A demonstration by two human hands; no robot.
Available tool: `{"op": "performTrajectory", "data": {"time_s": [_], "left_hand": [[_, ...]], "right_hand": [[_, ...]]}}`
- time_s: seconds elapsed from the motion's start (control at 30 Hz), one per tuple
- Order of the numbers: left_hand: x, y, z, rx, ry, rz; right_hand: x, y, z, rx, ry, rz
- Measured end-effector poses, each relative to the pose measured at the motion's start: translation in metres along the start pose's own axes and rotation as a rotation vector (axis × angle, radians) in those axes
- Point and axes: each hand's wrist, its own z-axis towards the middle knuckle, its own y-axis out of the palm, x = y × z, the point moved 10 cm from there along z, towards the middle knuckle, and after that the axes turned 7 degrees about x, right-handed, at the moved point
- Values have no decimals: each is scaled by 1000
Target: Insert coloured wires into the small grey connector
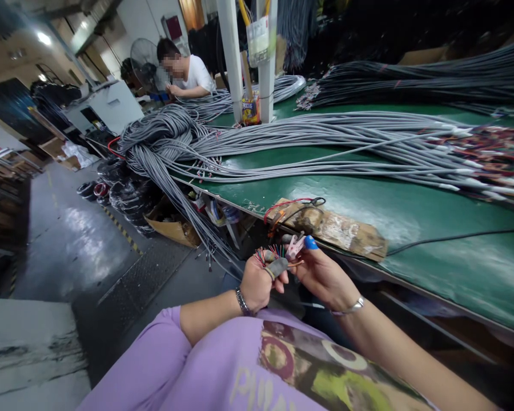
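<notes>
My left hand (257, 283) is closed around a cable end, with thin coloured wires (276, 251) fanning out above the fingers. Grey wrapping (276, 267) covers its thumb. Close against it is my right hand (325, 279), its thumb tipped with blue tape (310, 242) and pressed towards the wires. A pinkish-white piece (294, 248) shows by that thumb; whether it is a wrapped finger or a held part, I cannot tell. Copper-coloured strands (297, 264) stick out between the two hands. Just beyond them, a worn, taped wooden board (334, 228) lies at the table edge.
Long grey cables (300, 134) run across the green table (411, 228), some hanging off its left end. Darker cables (411, 80) lie behind. A white post (266, 74) rises from the tabletop. Another person (197, 77) works at the far end. Cable coils (131, 197) and a cardboard box (171, 225) are on the floor.
</notes>
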Motion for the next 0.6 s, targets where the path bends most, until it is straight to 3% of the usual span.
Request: {"op": "performTrajectory", "data": {"time_s": [0.43, 0.6], "left_hand": [[-9, -4, 0, 3, -44, 52], [-6, -9, -6, 9, -17, 18]], "right_hand": [[-2, -3, 0, 3, -77, -50], [1, -4, -2, -22, -9, -80]]}}
